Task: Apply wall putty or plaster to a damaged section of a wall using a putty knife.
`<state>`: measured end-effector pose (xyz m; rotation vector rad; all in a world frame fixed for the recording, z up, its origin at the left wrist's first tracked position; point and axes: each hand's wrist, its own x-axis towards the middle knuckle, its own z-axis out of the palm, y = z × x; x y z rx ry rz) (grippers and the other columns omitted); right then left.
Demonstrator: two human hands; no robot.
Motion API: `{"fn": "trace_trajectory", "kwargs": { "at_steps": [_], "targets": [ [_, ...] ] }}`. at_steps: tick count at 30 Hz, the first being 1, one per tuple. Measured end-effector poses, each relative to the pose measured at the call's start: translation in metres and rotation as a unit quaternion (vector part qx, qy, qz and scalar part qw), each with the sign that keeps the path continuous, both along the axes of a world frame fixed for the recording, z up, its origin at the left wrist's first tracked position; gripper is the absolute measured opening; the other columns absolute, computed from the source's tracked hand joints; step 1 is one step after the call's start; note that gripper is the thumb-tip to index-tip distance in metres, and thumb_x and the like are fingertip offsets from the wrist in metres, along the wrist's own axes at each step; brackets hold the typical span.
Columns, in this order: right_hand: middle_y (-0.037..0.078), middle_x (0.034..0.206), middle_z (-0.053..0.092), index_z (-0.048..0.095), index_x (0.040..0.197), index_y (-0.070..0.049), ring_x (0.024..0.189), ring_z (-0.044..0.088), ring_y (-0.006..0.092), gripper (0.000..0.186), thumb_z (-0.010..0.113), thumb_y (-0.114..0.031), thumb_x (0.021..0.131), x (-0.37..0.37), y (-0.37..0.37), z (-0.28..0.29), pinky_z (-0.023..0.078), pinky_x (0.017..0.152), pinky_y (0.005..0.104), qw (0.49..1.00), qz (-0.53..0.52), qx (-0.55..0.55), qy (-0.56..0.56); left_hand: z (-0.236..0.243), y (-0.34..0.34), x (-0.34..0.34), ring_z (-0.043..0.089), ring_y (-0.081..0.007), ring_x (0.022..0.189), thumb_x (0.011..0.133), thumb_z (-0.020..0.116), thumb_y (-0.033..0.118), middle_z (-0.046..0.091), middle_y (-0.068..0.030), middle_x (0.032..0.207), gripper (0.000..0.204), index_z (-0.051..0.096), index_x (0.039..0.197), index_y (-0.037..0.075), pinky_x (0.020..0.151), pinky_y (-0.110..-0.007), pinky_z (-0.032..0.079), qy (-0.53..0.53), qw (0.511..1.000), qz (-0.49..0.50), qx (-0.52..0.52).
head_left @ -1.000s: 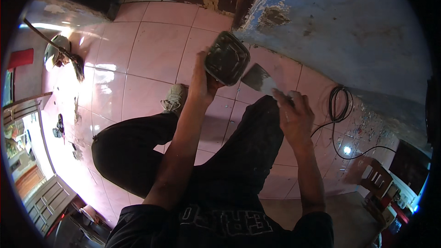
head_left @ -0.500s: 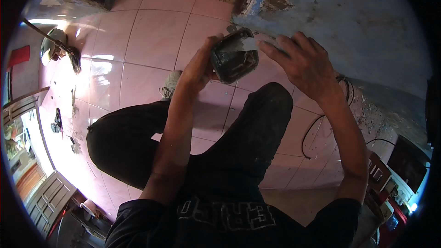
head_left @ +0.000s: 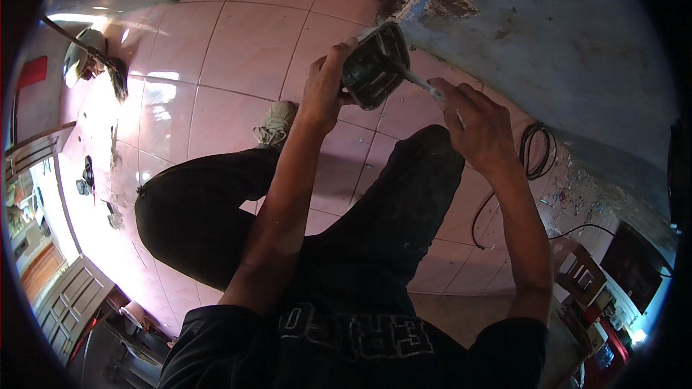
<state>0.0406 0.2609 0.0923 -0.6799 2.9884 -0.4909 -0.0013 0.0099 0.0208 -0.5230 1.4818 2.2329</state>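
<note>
My left hand (head_left: pixel 326 86) is closed on the left side of a dark rectangular plastic tub (head_left: pixel 369 88), which is tilted with its opening toward me. Whitish smears mark the tub's rim and inside. My right hand (head_left: pixel 476 126) grips the end of a narrow pale scraper (head_left: pixel 417 79), whose far end reaches into the tub. The scraper appears nearly edge-on, so its full shape cannot be made out. Both hands are raised beyond my right knee, close to the foot of the blue wall (head_left: pixel 533 36).
Peeling paint and bare patches cover the wall. On the pink tiled floor (head_left: pixel 245 50) a coiled black cable (head_left: pixel 537 151) lies to the right. A broom (head_left: pixel 115 75) and a helmet (head_left: pixel 76 65) are at the far left. A dark screen (head_left: pixel 631 266) stands at the lower right.
The tub has shifted slightly up and to the right. The scraper has turned from showing its flat, broad face to nearly edge-on, and my right hand has moved down a little.
</note>
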Motion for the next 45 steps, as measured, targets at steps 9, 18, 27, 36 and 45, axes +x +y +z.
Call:
{"fn": "trace_trajectory", "kwargs": {
  "at_steps": [9, 18, 27, 36, 45],
  "targets": [
    [0.019, 0.098, 0.074, 0.07, 0.125, -0.003, 0.085, 0.072, 0.0342, 0.032, 0.061, -0.013, 0.096, 0.002, -0.011, -0.005, 0.056, 0.079, 0.0411, 0.964, -0.086, -0.223, -0.117, -0.002, -0.001, 0.008, 0.067, -0.0233, 0.114, 0.106, 0.046, 0.047, 0.065, -0.0136, 0.129, 0.057, 0.056, 0.137, 0.0, 0.095, -0.039, 0.056, 0.126, 0.99, 0.003, 0.066],
    [0.014, 0.073, 0.065, 0.068, 0.127, -0.003, 0.065, 0.061, 0.0219, 0.033, 0.061, -0.022, 0.101, 0.041, -0.048, -0.018, 0.051, 0.07, 0.0354, 0.866, -0.267, -0.343, -0.246, 0.004, 0.005, 0.012, 0.06, -0.0236, 0.125, 0.107, 0.041, 0.056, 0.061, -0.0145, 0.137, 0.069, 0.05, 0.146, 0.0, 0.103, -0.04, 0.051, 0.111, 0.974, 0.07, 0.183],
    [0.01, 0.066, 0.06, 0.059, 0.116, -0.004, 0.057, 0.056, 0.0161, 0.024, 0.063, -0.022, 0.101, 0.032, -0.041, 0.01, 0.047, 0.059, 0.0354, 0.851, -0.293, -0.362, -0.24, -0.008, -0.001, 0.005, 0.062, -0.025, 0.119, 0.106, 0.038, 0.058, 0.064, -0.0084, 0.133, 0.062, 0.059, 0.139, 0.011, 0.098, -0.043, 0.053, 0.118, 0.967, 0.093, 0.207],
    [0.013, 0.068, 0.065, 0.059, 0.108, -0.002, 0.058, 0.056, 0.0133, 0.024, 0.067, -0.023, 0.099, 0.007, -0.039, -0.006, 0.046, 0.056, 0.0318, 0.865, -0.24, -0.379, -0.224, 0.0, -0.008, 0.005, 0.068, -0.0247, 0.111, 0.106, 0.04, 0.054, 0.067, -0.0126, 0.127, 0.061, 0.057, 0.137, 0.004, 0.092, -0.042, 0.058, 0.073, 0.975, 0.094, 0.188],
    [0.009, 0.068, 0.066, 0.062, 0.107, -0.001, 0.057, 0.057, 0.0124, 0.026, 0.069, -0.024, 0.099, -0.001, -0.029, -0.021, 0.047, 0.055, 0.0317, 0.845, -0.234, -0.396, -0.273, -0.005, -0.019, 0.006, 0.072, -0.0244, 0.104, 0.108, 0.039, 0.051, 0.069, -0.0148, 0.124, 0.059, 0.056, 0.136, 0.002, 0.088, -0.043, 0.062, 0.05, 0.984, 0.062, 0.158]
  ]
}}
